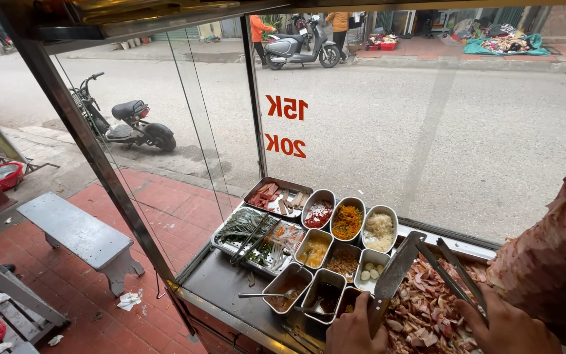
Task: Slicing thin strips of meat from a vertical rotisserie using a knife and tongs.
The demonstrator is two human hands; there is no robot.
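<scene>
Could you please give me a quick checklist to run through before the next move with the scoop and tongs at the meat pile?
1. Left hand grips the metal scoop: ok.
2. Right hand holds the tongs: ok.
3. Tongs open above the chopped meat: ok.
4. Scoop blade empty: cannot tell, its face is angled away.
5. Sauce containers beside the scoop stand upright, spoons inside: ok.
6. The meat spit on the right is close to the right hand; clearance: cannot tell.

Grey bench (76, 233), parked scooter (126, 124), possibly herbs tray (247, 229).
</scene>
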